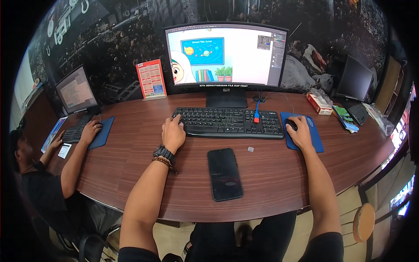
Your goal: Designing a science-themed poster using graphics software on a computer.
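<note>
My left hand (pixel 173 133) rests at the left end of a black keyboard (pixel 218 129), fingertips on the keys and thumb apart, holding nothing. A dark watch and a beaded bracelet circle that wrist. My right hand (pixel 301 133) is wrapped over a dark computer mouse (pixel 292 125), mostly hidden under the palm, on a blue mouse pad (pixel 315 136). A curved monitor (pixel 253 56) behind the keyboard displays a cartoon drawing in editing software. Across the keyboard's right part lies a red plug (pixel 256 119) with a blue cable.
A black smartphone (pixel 224 174) and a small grey piece (pixel 250 149) lie on the wooden desk (pixel 270 183). A red desk calendar (pixel 151 79) stands left of the monitor. A box (pixel 319 103) and another monitor (pixel 355 78) are at right. At left, a co-worker (pixel 48 174) uses another computer.
</note>
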`<state>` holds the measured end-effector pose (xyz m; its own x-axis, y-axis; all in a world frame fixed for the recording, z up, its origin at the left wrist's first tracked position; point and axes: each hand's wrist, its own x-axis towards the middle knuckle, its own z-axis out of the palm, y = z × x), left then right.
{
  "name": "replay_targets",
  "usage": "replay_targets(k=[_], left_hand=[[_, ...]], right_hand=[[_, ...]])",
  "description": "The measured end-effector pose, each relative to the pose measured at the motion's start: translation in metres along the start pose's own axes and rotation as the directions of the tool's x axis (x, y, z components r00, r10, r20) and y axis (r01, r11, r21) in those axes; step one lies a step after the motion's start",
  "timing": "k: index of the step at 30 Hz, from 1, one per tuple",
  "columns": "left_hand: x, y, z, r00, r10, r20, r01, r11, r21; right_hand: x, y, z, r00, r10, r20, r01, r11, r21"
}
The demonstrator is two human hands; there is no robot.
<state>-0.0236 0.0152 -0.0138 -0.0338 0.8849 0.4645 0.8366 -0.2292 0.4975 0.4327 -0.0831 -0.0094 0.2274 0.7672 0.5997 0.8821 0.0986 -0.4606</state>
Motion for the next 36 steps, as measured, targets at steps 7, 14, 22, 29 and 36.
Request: replay_targets(k=[7,14,22,29,36], left_hand=[[-0.0030,0.0043,-0.0006,1.000,-0.015,0.007,0.014,1.000,0.017],[-0.0030,0.0037,-0.0005,1.000,-0.010,0.010,0.009,1.000,0.029],[0.0011,-0.0025,0.0022,1.000,0.001,0.024,-0.001,1.000,0.010],[0.0000,-0.0029,0.0022,1.000,0.011,0.000,-0.011,1.000,-0.004],[-0.0008,-0.0014,0.0018,1.000,0.005,-0.007,-0.005,1.000,-0.004]], right_hand=[[0.0000,0.0015,0.0000,1.000,-0.003,-0.020,0.003,1.000,0.008],[-0.0001,0.0022,0.0008,1.000,-0.002,-0.016,0.002,1.000,0.013],[0.0011,0.0035,0.0007,1.000,-0.009,-0.019,0.009,1.000,-0.011],[0.0010,0.0036,0.0010,1.000,-0.005,-0.019,0.005,1.000,-0.004],[0.0008,0.0043,0.0008,1.000,-0.011,-0.021,0.011,1.000,-0.002]])
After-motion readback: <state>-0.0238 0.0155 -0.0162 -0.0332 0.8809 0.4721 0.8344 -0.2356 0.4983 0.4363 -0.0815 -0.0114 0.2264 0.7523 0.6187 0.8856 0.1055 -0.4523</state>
